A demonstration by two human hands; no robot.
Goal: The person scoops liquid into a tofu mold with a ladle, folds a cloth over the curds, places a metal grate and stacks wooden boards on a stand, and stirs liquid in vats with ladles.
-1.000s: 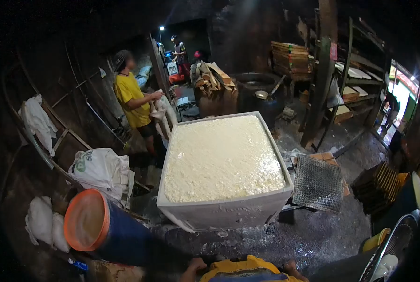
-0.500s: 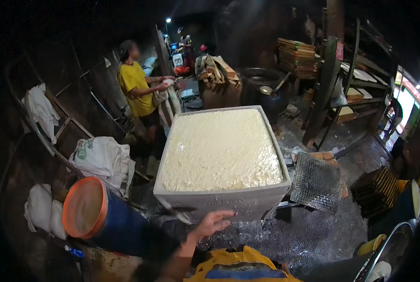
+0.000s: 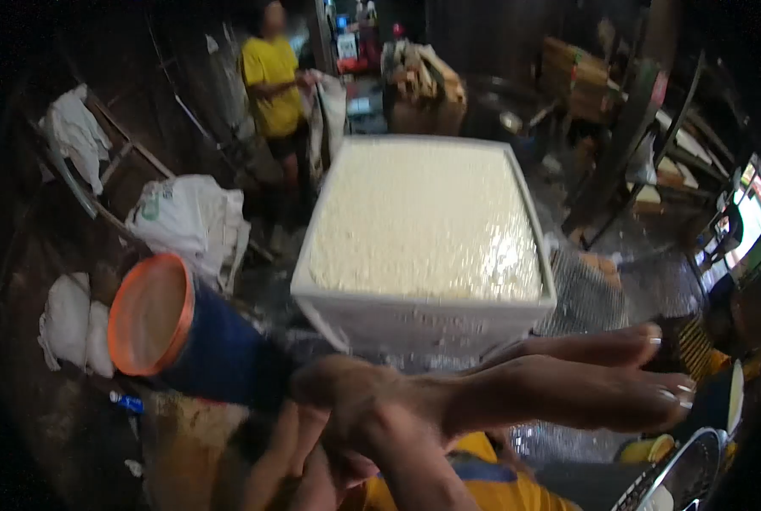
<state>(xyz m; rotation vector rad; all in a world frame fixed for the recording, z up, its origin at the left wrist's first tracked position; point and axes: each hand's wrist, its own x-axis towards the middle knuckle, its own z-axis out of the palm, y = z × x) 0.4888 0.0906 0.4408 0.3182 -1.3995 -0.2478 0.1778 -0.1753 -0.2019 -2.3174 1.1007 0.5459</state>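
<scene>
Fingers (image 3: 623, 403) of the left hand (image 3: 482, 396) stretch loose toward three o'clock, apparently gripping nothing; the right's state cannot be told. The tub (image 3: 414, 322) sits beyond, at twelve. This looks like mid-gesture; touching it calls for reaching forward.

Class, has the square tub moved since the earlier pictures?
No, apparently not. The square tub stands to the right of the orange-rimmed blue barrel, as before; both have shifted upward together in the view, which suggests the camera moved.
</scene>
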